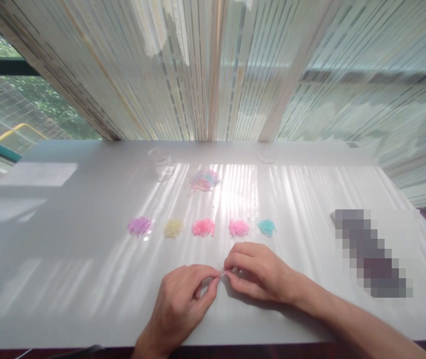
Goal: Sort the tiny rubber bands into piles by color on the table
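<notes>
My left hand (183, 299) and my right hand (259, 271) meet low in the middle of the head view, fingertips almost touching. Each pinches the same tiny pale piece (223, 274), too small to make out clearly. Beyond them small thin pieces lie in a row of piles: purple (140, 226), yellow (173, 228), red-pink (203, 227), pink (238, 228) and turquoise (266, 227). Farther back is a mixed-colour pile (204, 180) of similar pieces.
The white table (85, 299) has a clear container (162, 162) at the back left of centre and a clear round lid or dish (266, 155) behind. A blurred-out dark object (373, 254) lies at the right. Striped curtains (213, 70) hang behind the table.
</notes>
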### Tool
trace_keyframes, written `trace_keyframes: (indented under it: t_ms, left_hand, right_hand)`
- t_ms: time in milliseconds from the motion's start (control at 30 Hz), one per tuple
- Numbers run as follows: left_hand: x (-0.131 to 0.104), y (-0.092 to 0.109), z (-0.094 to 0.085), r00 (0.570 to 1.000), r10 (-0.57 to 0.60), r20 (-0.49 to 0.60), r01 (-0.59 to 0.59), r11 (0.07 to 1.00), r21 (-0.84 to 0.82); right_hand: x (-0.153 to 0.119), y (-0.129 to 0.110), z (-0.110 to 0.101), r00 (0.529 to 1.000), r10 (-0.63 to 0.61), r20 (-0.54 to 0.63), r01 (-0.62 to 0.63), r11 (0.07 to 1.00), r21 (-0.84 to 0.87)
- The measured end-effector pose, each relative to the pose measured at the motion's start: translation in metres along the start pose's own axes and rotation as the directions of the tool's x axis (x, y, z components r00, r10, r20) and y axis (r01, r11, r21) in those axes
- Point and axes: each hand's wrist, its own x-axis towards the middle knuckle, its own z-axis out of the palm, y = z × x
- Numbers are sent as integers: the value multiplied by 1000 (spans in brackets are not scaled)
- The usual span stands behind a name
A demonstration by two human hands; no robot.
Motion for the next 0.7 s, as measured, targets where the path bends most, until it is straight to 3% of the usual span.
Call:
trace_keyframes:
  t_ms: [267,533,700]
  left_hand:
    - [0,-1,2,1000,-1,-2,1,1000,-3]
    - [-1,-3,1,1000,8,2,-8,1000,-1]
    - [0,-2,1,1000,2,8,-2,1000,-5]
  right_hand:
    - [-1,-1,3,996,81,-23,-82,997,-9]
    - [-1,0,3,999,-34,10,33,996,78]
    - [-1,-1,1,997,-12,70,7,998,66]
